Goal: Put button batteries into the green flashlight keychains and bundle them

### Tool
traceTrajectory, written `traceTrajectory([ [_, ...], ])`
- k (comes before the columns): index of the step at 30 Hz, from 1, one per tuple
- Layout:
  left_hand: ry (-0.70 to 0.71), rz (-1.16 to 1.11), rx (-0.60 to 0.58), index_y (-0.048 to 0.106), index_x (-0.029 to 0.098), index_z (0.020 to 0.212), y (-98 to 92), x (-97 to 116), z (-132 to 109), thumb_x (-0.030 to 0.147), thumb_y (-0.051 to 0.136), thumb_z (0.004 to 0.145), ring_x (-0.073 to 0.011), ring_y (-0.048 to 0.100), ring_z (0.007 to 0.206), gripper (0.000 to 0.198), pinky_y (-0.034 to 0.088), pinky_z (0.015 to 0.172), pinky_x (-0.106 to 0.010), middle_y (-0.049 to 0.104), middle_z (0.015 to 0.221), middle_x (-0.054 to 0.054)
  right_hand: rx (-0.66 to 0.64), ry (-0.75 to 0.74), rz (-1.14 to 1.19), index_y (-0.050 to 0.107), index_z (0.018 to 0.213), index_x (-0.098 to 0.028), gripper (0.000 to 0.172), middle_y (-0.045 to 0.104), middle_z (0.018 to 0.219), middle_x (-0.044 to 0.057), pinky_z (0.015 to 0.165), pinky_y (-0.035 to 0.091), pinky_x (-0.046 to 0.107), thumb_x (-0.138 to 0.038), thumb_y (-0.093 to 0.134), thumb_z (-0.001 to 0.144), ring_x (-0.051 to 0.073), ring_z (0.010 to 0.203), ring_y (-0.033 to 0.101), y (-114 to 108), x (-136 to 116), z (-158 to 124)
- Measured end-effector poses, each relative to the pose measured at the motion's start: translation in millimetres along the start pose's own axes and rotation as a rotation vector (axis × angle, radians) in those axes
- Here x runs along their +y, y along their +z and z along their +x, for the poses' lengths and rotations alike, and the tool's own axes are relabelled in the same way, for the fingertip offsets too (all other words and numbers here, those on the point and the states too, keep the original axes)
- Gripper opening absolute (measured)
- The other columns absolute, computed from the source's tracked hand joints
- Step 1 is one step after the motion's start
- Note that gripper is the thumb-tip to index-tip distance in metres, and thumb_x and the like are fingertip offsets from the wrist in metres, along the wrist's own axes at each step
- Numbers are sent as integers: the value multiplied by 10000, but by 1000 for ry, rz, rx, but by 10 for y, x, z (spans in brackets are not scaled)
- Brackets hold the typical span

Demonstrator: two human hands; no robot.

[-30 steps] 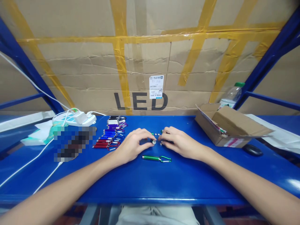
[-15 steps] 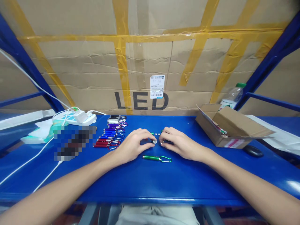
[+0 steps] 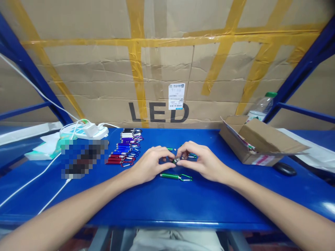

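Note:
My left hand (image 3: 149, 164) and my right hand (image 3: 202, 160) meet at the middle of the blue table (image 3: 167, 202), fingers pinched together on a small keychain flashlight part (image 3: 176, 160) held between them. A green carabiner end (image 3: 193, 156) shows behind my right fingers. A finished green keychain flashlight (image 3: 175, 176) lies on the table just in front of both hands. A row of red, blue, purple and black keychain flashlights (image 3: 125, 149) lies to the left of my left hand.
An open cardboard box (image 3: 258, 144) stands at the right with a plastic bottle (image 3: 260, 106) behind it and a black mouse (image 3: 284, 169) beside it. A white power strip (image 3: 85, 131) with cables lies at the back left. A large taped carton (image 3: 167, 62) forms the back wall.
Both hands have lifted slightly off the table and drawn closer, now pinching the small part together; before, the fingertips rested on small pieces lying on the table.

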State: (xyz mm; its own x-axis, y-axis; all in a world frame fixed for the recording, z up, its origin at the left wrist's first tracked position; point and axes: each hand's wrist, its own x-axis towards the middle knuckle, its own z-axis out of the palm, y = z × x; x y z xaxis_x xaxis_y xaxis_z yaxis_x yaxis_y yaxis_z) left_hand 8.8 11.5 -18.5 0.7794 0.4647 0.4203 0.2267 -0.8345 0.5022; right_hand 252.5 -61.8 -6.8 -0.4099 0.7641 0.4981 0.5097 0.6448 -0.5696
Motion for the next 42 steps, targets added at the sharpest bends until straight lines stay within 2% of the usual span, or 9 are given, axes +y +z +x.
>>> traceTrajectory([
  [3,20,-5,-9,767,203,1056,6,14,-1,295,789,998,-212,699,978,111,481,906,-325,787,1051,-33,-17,-18,-18,729,1128,-238,135,757,1056,32,870,512,326,-279,785,1013,205,954,662,17,-3,1],
  [6,26,-15,-13,763,204,1064,12,23,-9,275,792,995,-205,697,969,103,479,906,-322,785,1053,-28,-35,-35,-36,739,1079,-234,119,763,1037,37,876,504,337,-318,790,1012,219,974,655,29,1,10],
  [12,14,10,-8,772,204,1055,10,-2,-20,293,796,990,-206,687,943,113,485,887,-331,787,1043,-31,-13,-61,-77,691,1050,-221,202,697,1005,40,831,499,326,-360,822,982,215,935,627,10,-19,13],
  [18,-2,11,34,794,231,1104,-22,-24,-7,305,797,992,-210,691,974,135,485,903,-340,797,1063,-23,-73,-166,-197,696,1158,-232,90,670,1062,66,893,495,353,-276,675,1083,233,1028,605,-61,-68,-21],
  [22,-16,-8,18,795,231,1077,-21,-36,-3,298,808,984,-203,690,942,116,479,881,-336,792,1029,-15,-85,-196,-230,703,1120,-222,64,671,1039,64,875,488,349,-258,663,1087,230,998,605,-59,-79,-14],
  [27,2,3,19,784,225,1102,-27,-50,-6,319,780,1008,-221,693,1006,133,480,927,-355,802,1095,-32,-53,-175,-211,669,1129,-219,56,686,1065,71,881,491,349,-256,650,1092,235,1015,620,-56,-76,-1],
  [31,17,47,14,781,233,1093,-34,-51,-5,338,758,1024,-215,686,997,127,472,936,-354,801,1088,-26,-18,-107,-311,664,1132,-202,111,679,1066,81,880,490,356,-195,555,1113,235,998,619,-96,11,-6],
  [38,-21,79,23,779,235,1090,-31,-80,-5,352,765,1019,-213,678,963,137,459,912,-358,796,1063,-22,-285,-50,-557,750,1132,-212,189,680,1014,91,879,476,420,-260,568,1113,263,924,600,-168,233,-3],
  [42,-31,79,21,780,227,1085,-34,-73,-5,341,774,1011,-208,680,947,136,464,896,-348,795,1056,-24,-310,-51,-514,727,1024,-207,181,685,952,73,833,462,383,-204,565,1104,245,894,596,-150,230,3],
])
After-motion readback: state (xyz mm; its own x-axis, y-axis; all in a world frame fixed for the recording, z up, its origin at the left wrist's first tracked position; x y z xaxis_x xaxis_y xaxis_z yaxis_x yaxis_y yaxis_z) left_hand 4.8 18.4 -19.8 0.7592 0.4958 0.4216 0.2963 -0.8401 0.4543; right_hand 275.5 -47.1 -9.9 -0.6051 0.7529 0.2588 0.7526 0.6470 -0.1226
